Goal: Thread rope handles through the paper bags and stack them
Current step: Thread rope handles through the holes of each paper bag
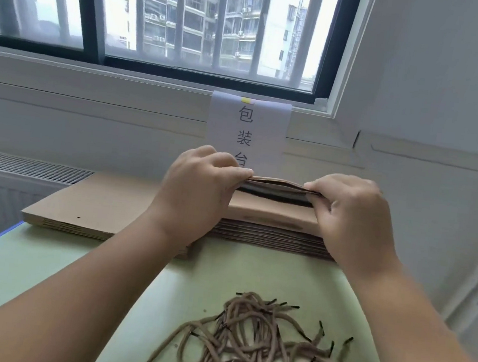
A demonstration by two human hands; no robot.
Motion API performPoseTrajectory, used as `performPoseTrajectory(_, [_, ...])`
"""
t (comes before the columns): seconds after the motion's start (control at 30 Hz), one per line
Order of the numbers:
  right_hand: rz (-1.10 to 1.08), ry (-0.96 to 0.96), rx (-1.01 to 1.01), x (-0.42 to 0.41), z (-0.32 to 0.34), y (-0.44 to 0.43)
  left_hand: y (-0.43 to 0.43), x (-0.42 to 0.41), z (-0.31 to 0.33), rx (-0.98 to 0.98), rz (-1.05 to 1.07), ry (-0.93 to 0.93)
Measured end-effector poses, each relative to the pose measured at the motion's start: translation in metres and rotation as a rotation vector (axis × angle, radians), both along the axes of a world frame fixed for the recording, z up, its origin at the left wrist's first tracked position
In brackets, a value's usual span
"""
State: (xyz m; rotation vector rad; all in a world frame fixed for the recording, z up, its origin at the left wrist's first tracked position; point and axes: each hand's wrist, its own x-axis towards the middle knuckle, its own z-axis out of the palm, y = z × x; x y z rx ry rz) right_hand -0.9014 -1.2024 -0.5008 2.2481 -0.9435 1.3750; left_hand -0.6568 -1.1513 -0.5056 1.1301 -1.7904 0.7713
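A flat brown paper bag (273, 207) lies on top of a stack of folded bags (272, 239) at the far side of the table. My left hand (198, 188) pinches the left end of the bag's upper edge, and my right hand (352, 217) pinches the right end. Between them the bag's mouth gapes slightly, dark inside. A tangled pile of brown rope handles (254, 349) with black tips lies on the table near me, between my forearms.
A second, lower stack of flat brown bags (88, 211) sits to the left, with a small hole near its front edge. The table (28, 270) is pale green. A paper sign (248, 125) hangs on the wall below the window.
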Motion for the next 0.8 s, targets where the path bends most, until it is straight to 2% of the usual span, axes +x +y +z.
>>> performPoseTrajectory(0.07, [-0.046, 0.004, 0.034, -0.003, -0.014, -0.017, -0.015, -0.006, -0.009, 0.096, 0.005, 0.025])
performPoseTrajectory(0.17, [-0.069, 0.004, 0.155, -0.007, -0.041, -0.043, -0.03, -0.013, -0.027, 0.292, 0.057, 0.172])
performPoseTrajectory(0.27, [-0.057, -0.01, 0.257, -0.013, -0.065, -0.058, -0.037, -0.015, -0.049, 0.403, 0.118, 0.224])
performPoseTrajectory(0.43, [-0.022, 0.005, 0.356, -0.009, -0.075, -0.064, -0.046, -0.011, -0.066, 0.5, 0.203, 0.206])
performPoseTrajectory(0.8, [-0.122, 0.106, 0.595, 0.0, -0.079, -0.058, -0.045, -0.019, -0.072, 0.663, 0.327, 0.116])
